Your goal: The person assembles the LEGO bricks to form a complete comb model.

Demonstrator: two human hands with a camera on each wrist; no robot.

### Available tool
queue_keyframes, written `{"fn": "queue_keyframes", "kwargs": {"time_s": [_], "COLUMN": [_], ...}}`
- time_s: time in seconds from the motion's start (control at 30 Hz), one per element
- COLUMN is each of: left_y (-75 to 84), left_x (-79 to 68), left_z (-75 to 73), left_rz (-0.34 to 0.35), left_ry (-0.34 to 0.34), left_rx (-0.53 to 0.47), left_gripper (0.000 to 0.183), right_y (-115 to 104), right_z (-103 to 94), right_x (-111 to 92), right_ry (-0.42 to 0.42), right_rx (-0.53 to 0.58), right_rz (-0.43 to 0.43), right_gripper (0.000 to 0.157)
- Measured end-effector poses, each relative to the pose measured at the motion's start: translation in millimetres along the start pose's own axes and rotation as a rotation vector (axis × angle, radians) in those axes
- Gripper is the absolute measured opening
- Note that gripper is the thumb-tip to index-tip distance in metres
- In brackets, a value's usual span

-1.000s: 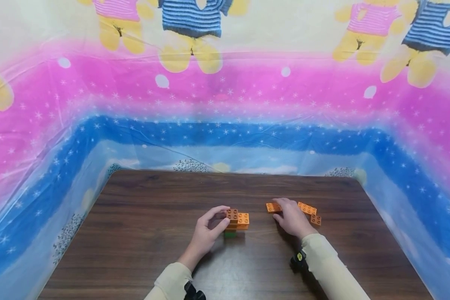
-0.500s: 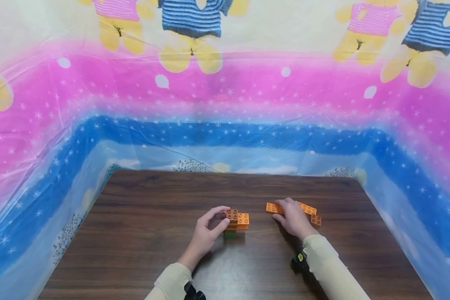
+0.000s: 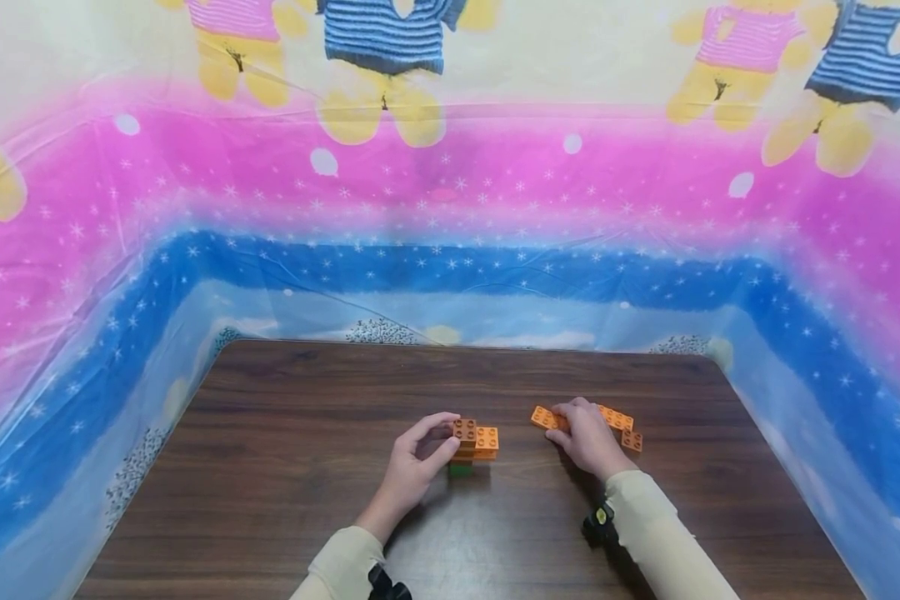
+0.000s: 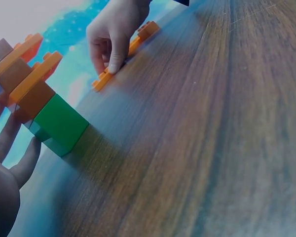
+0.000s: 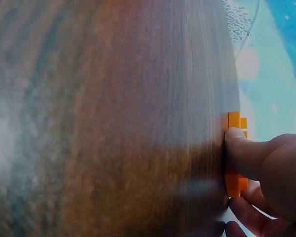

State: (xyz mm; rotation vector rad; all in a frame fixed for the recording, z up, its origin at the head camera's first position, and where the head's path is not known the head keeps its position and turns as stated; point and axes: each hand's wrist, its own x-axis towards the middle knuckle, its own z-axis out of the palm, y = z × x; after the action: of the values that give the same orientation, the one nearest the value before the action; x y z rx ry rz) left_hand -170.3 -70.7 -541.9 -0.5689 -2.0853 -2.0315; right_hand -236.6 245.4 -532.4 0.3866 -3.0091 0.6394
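Near the middle of the table stands a stack of toy building bricks (image 3: 487, 438), with a green brick (image 4: 62, 121) at its base and brown and orange bricks alternating above. My left hand (image 3: 412, 467) holds the stack from its left side, thumb and forefinger at the brown top brick (image 3: 464, 430). Off to the right, my right hand (image 3: 588, 442) pinches a flat orange brick (image 3: 542, 417) that lies low at the tabletop. Its thumb (image 5: 241, 143) presses the near side of that brick in the right wrist view; the fingers partly hide the brick.
Just beyond the right hand lie another flat orange brick (image 3: 617, 418) and a small brown brick (image 3: 632, 440). They sit on the dark wooden table (image 3: 307, 392). A printed cloth (image 3: 442, 267) hangs around the table's back and sides.
My right thumb and fingers have come together on the flat orange brick, and its left end has turned slightly. The left hand and the stack have stayed still.
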Motion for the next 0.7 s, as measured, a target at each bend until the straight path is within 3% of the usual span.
{"fn": "queue_keyframes", "kwargs": {"time_s": [0.7], "left_y": [0.0], "left_x": [0.3], "left_z": [1.1], "left_rz": [0.028], "left_ry": [-0.002], "left_rx": [-0.031], "left_gripper": [0.032], "right_y": [-2.3], "right_z": [-2.6], "right_x": [-4.7], "right_ry": [0.037], "right_rx": [0.050], "right_rz": [-0.053], "right_gripper": [0.037]}}
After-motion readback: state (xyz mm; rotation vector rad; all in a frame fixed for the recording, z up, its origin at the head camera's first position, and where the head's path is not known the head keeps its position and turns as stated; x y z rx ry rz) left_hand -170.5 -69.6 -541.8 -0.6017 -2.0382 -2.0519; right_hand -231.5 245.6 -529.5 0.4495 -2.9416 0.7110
